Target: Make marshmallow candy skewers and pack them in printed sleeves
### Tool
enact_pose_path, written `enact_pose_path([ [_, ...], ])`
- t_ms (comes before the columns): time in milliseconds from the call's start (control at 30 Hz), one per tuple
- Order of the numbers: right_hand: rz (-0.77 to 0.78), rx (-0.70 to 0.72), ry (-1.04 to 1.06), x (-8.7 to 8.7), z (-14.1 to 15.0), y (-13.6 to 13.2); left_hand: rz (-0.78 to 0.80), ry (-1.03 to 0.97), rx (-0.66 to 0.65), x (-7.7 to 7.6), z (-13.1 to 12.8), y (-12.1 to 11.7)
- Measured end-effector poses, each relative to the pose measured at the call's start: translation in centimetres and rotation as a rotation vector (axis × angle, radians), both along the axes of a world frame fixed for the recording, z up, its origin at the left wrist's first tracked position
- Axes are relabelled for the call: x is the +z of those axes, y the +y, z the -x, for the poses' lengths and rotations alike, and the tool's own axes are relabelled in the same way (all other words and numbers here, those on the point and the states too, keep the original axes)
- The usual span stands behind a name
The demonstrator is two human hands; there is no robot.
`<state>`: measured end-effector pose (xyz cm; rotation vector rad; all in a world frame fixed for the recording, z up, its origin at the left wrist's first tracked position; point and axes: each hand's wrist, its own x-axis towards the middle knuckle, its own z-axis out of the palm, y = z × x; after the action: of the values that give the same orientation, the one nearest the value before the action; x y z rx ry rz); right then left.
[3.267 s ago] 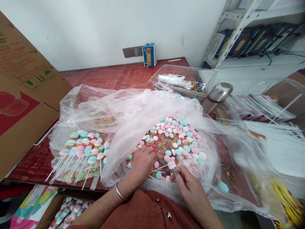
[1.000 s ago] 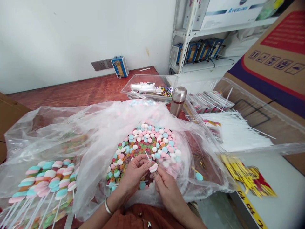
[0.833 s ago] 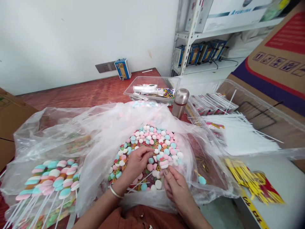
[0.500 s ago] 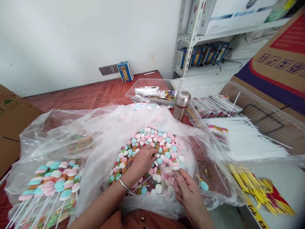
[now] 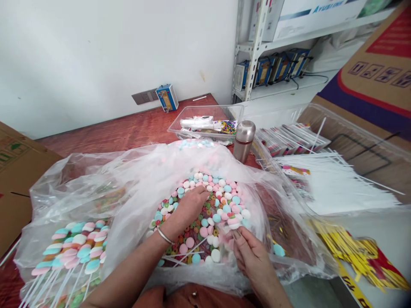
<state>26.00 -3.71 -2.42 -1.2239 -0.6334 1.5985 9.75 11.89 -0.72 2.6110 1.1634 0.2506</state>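
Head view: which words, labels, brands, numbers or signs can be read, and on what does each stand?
"AYUSI INK", spelling unclear: white box, top right.
Handling pictograms, no legible words: right carton.
Too small or blurred: print on left carton, packets.
Cut off, unreadable: black marks on yellow strip.

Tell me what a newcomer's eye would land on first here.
Probably the heap of pastel candies in the middle, amid cloudy plastic, where the left hand reaches in and the right hand holds a small candy stack. Next, the striped candy sticks lying at the left, then the steel flask standing behind the plastic.
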Motion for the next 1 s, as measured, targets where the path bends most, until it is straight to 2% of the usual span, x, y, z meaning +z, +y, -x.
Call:
enact_pose_path([
  [133,-0.011,0.034,-0.025,-0.6,-0.1,0.1,0.027,0.048,-0.046,-0.1,0.1,0.2],
  [267,-0.068,0.089,-0.088,-0.7,0.0,0.4,0.122,-0.068,0.024,0.3,-0.4,1.2],
  [367,-0.108,0.11,-0.227,-0.3,-0.3,0.6,0.14,-0.148,0.105,1.0,-0.5,1.4],
  [433,-0.144,0.122,-0.368,0.3,-0.4,0.7,0.313,-0.335,0.257,1.4,-0.4,0.9],
  [500,-0.18,0.154,-0.487,1.1,-0.4,0.8,0.585,-0.619,0.435,1.7,-0.3,0.0],
  [533,-0.193,0.171,-0.525,1.4,-0.3,0.9,0.703,-0.755,0.499,1.8,-0.3,-0.6],
  [600,-0.212,0.202,-0.564,2.0,0.0,1.1,0.822,-0.944,0.555,1.7,-0.4,-1.5],
  [733,-0.229,0.227,-0.581,2.1,0.4,1.3,0.87,-1.074,0.545,1.3,-0.4,-2.6],
  [1000,-0.102,0.216,-0.359,0.9,0.7,1.0,0.863,-0.999,0.474,1.5,-0.7,-3.2],
])
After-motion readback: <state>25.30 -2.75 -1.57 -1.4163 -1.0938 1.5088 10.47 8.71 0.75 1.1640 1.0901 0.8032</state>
